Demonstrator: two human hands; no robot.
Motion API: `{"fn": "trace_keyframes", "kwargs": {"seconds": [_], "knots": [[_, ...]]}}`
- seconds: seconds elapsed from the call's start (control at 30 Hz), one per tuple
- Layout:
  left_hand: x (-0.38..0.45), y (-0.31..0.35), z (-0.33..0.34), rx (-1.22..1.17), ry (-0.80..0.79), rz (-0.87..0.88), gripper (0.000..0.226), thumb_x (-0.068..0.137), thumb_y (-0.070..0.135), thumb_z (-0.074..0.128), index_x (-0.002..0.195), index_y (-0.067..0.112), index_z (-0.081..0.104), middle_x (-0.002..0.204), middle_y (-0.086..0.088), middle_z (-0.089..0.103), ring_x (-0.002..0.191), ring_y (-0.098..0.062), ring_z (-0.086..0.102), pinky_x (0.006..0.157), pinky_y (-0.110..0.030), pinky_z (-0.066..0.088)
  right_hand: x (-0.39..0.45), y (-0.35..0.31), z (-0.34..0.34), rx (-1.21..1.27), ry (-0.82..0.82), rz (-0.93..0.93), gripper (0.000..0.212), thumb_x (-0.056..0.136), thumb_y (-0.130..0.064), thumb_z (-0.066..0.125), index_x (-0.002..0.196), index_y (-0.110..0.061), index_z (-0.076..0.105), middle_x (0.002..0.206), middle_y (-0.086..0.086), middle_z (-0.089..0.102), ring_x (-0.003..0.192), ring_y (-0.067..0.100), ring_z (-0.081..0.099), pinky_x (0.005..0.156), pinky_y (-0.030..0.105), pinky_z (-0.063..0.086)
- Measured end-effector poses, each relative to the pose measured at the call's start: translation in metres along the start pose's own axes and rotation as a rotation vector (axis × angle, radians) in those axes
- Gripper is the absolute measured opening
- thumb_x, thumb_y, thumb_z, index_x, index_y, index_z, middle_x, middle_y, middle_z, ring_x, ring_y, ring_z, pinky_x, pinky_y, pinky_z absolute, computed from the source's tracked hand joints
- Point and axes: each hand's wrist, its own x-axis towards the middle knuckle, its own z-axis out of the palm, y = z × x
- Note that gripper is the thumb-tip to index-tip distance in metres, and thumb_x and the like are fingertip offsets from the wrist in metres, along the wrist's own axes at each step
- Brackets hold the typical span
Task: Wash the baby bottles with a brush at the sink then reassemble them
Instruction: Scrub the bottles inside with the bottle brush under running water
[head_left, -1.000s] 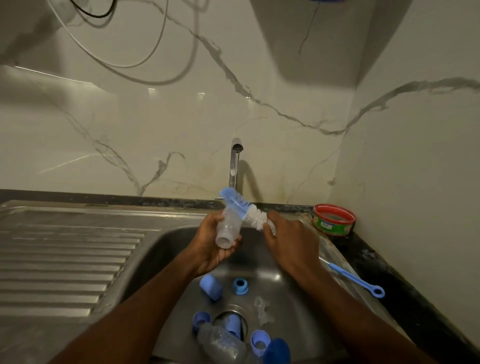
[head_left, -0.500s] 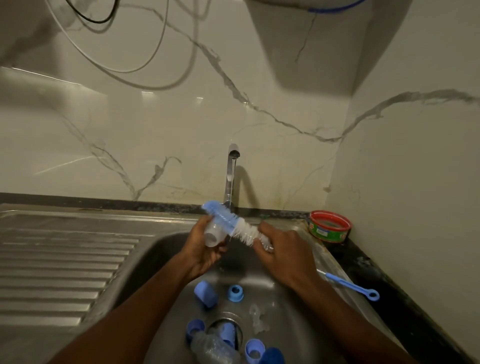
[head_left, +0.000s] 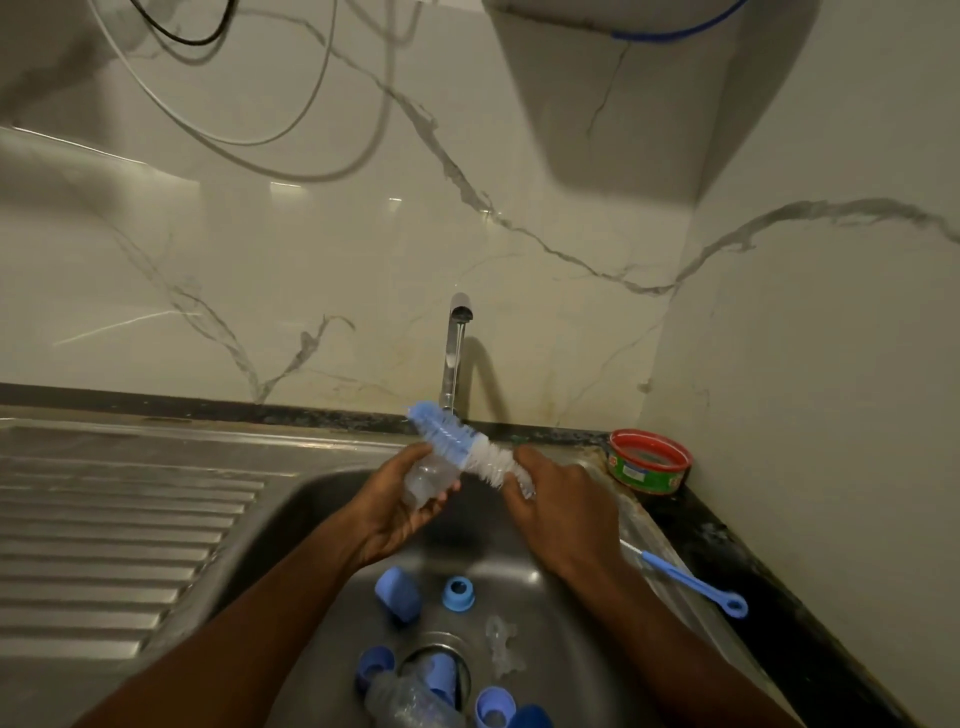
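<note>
Baby bottle (head_left: 428, 480) — one, clear, held over the sink (head_left: 322, 499) in the left hand (head_left: 400, 506), fingers curled round it; long axis tilted, its open end not clearly visible. Bottle brush (head_left: 462, 447) — one, blue-and-white bristles, tip pointing up-left past the bottle, handle gripped by the right hand (head_left: 558, 512). In the basin: a second bottle (head_left: 410, 704) lying down, several blue caps and rings, exact count unclear. One small blue brush (head_left: 691, 582) on the right rim.
</note>
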Motion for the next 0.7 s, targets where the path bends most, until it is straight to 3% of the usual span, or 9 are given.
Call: {"fn": "trace_keyframes", "kwargs": {"seconds": [0.1,0.17,0.23,0.3,0.43,0.53,0.6,0.7], "knots": [[-0.002,-0.003,0.003,0.011,0.008,-0.04,0.044,0.097,0.035,0.052,0.129,0.005,0.057,0.122,-0.028,0.064,0.095,-0.032,0.064,0.083,-0.037,0.052,0.004,0.002,0.001,-0.032,0.016,0.047,0.031,0.102,-0.048,0.046,0.13,-0.037,0.053,0.111,-0.004,0.07,0.096,0.016,0.064,0.081,0.033,0.051],[-0.002,-0.002,0.004,-0.085,0.014,-0.042,0.046,0.1,0.04,0.044,0.125,0.004,0.057,0.117,-0.028,0.067,0.097,-0.033,0.065,0.081,-0.039,0.056,-0.001,-0.002,0.001,0.011,-0.055,0.017,0.035,0.101,-0.05,0.05,0.134,-0.036,0.053,0.115,-0.004,0.069,0.1,0.016,0.064,0.087,0.033,0.051],[-0.003,0.001,0.003,-0.131,0.018,0.006,0.047,0.097,0.043,0.047,0.122,0.004,0.057,0.111,-0.025,0.067,0.094,-0.033,0.068,0.069,-0.039,0.063,-0.008,-0.006,0.001,0.016,-0.115,-0.043,0.039,0.1,-0.051,0.052,0.136,-0.036,0.052,0.115,-0.003,0.069,0.1,0.016,0.063,0.089,0.034,0.052],[-0.004,0.004,0.003,-0.14,0.008,0.019,0.05,0.091,0.037,0.054,0.127,0.002,0.056,0.106,-0.024,0.069,0.085,-0.03,0.073,0.062,-0.036,0.063,-0.007,-0.006,0.002,0.004,-0.072,-0.066,0.037,0.1,-0.052,0.05,0.133,-0.036,0.051,0.11,-0.004,0.069,0.096,0.016,0.064,0.085,0.034,0.052],[-0.008,0.005,0.009,-0.12,-0.04,-0.053,0.045,0.095,0.022,0.055,0.135,0.001,0.052,0.118,-0.029,0.068,0.092,-0.032,0.074,0.073,-0.038,0.064,0.004,-0.002,-0.001,-0.054,0.049,0.058,0.029,0.103,-0.048,0.044,0.127,-0.033,0.053,0.105,-0.004,0.067,0.091,0.015,0.062,0.077,0.03,0.047],[-0.006,-0.001,0.011,-0.119,-0.004,0.027,0.044,0.096,0.028,0.055,0.133,0.004,0.054,0.114,-0.025,0.069,0.092,-0.03,0.072,0.071,-0.036,0.064,-0.002,-0.001,-0.002,0.051,-0.044,0.034,0.033,0.101,-0.048,0.052,0.132,-0.035,0.054,0.114,-0.005,0.067,0.104,0.014,0.063,0.083,0.026,0.045],[-0.007,-0.003,0.011,-0.157,0.027,0.063,0.038,0.101,0.035,0.049,0.125,0.007,0.058,0.109,-0.023,0.07,0.095,-0.032,0.07,0.071,-0.038,0.063,-0.007,-0.003,-0.001,0.08,-0.099,-0.033,0.033,0.099,-0.05,0.056,0.129,-0.035,0.055,0.111,-0.006,0.068,0.099,0.012,0.063,0.086,0.028,0.051],[-0.007,-0.003,0.01,-0.178,0.034,-0.006,0.039,0.103,0.036,0.045,0.123,0.004,0.056,0.117,-0.028,0.065,0.102,-0.036,0.066,0.075,-0.041,0.062,-0.003,-0.002,0.002,0.025,-0.024,-0.013,0.033,0.099,-0.052,0.053,0.127,-0.036,0.054,0.106,-0.006,0.069,0.092,0.012,0.063,0.081,0.031,0.053]]}}
